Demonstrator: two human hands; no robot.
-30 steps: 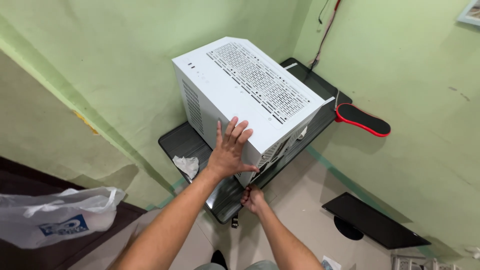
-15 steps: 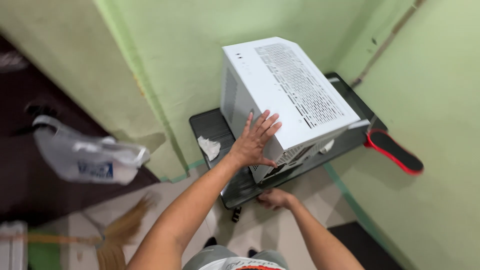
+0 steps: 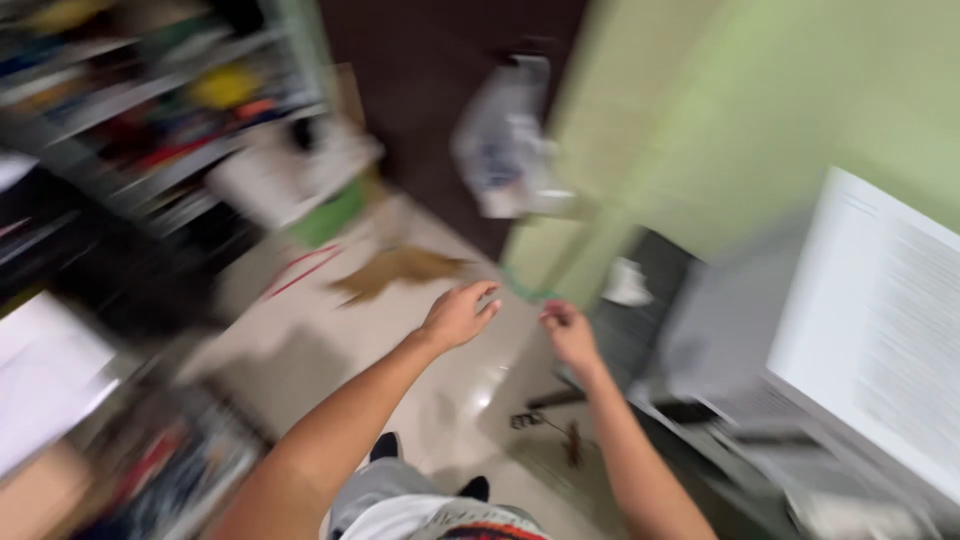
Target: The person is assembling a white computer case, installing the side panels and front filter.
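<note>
Both hands hang mid-frame over the floor, holding nothing: left hand loosely curled, right hand half-closed. The white case sits unheld at right; it could tip off its stand.

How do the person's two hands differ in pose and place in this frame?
The left hand hangs over the pale floor with fingers loosely curled toward the right; the right hand sits lower and closer to the white case and the dark stand beneath it. Motion blur hides the right hand's fingers more. Both appear empty and touch nothing.
</note>
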